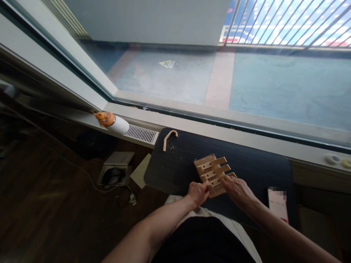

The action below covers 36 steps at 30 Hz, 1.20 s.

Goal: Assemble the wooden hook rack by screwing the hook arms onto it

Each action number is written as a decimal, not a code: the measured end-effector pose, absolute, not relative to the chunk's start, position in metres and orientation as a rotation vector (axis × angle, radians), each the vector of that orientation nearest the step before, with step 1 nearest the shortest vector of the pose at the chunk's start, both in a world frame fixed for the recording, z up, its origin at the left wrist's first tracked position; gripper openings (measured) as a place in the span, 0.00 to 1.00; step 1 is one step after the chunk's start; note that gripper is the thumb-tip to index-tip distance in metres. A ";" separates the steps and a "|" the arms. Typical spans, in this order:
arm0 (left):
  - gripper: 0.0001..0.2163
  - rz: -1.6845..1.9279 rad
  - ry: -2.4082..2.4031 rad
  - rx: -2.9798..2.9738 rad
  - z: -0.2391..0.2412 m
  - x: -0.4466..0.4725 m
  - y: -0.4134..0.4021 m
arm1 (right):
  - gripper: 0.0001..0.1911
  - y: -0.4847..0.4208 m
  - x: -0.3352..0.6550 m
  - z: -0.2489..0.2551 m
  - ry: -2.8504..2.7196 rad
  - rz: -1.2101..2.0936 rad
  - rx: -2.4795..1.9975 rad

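Observation:
A rough brown board (205, 160) lies at a slant on the dark tabletop, with pale wooden slats (220, 160) across it. The slats have dark holes and jut past the board's right side. My left hand (198, 193) is closed on the board's near left edge, at the end of the nearest slat. With closed fingers, my right hand (238, 189) grips the right end of that same slat; its fingertips are partly hidden. Toward the table's far left corner lie a hooked wooden strip (165, 141) and several tiny metal pieces (172, 147), perhaps screws.
The dark table (175, 171) stands against a window sill (219, 130). A pink-and-white card or packet (277, 204) lies at its right end. An orange-topped white object (119, 125) stands on the vent grille. Left on the floor are an opened box (116, 171) and a cable plug (132, 199).

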<state>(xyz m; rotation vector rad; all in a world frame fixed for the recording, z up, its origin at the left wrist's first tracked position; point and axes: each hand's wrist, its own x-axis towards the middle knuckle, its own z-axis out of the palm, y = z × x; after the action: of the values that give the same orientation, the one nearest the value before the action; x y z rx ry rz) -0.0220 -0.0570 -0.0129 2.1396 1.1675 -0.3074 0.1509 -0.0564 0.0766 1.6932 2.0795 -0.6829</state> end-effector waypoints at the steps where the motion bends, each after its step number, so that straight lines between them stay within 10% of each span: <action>1: 0.19 -0.308 1.168 2.139 -0.013 -0.022 -0.057 | 0.13 -0.056 0.151 0.076 2.080 -0.690 1.695; 36: 0.21 -0.300 1.149 2.164 -0.018 -0.023 -0.054 | 0.14 -0.060 0.160 0.067 2.132 -0.707 1.671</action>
<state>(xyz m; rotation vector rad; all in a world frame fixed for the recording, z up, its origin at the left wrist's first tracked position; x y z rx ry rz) -0.0230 -0.0543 -0.0176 2.1643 1.1486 -0.3003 0.1602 -0.0599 0.0666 1.6715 2.1324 -0.7065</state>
